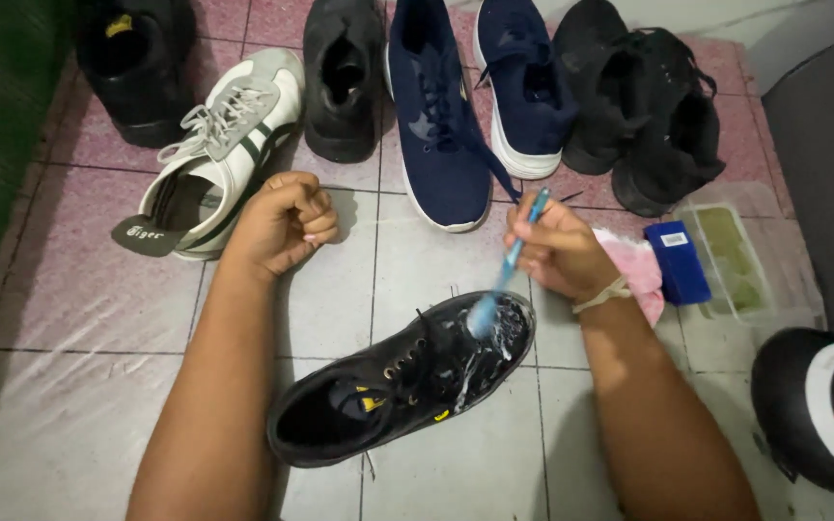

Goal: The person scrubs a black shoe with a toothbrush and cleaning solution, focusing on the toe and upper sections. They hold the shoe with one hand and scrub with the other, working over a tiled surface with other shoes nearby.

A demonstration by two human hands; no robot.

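Tiled floor (456,453) carries a black shoe (403,381), long axis slanting, toe up-right. Right hand (557,253), fingers clamped on a blue toothbrush (509,270), angles its bristles onto the soapy toe. Left hand (282,224) rests fisted, empty.

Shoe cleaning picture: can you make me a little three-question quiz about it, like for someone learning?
1. True or false: the right hand holds a blue toothbrush with its bristles on the toe of the black shoe.
2. What is the left hand doing? A) gripping the black shoe B) closed in a fist, holding nothing, above the floor C) pulling a lace
3. Fill in: the shoe beside the left hand is white and grey, and the pair in the middle of the row behind is ____.

Key:
1. True; white foam shows on the toe.
2. B
3. Navy blue
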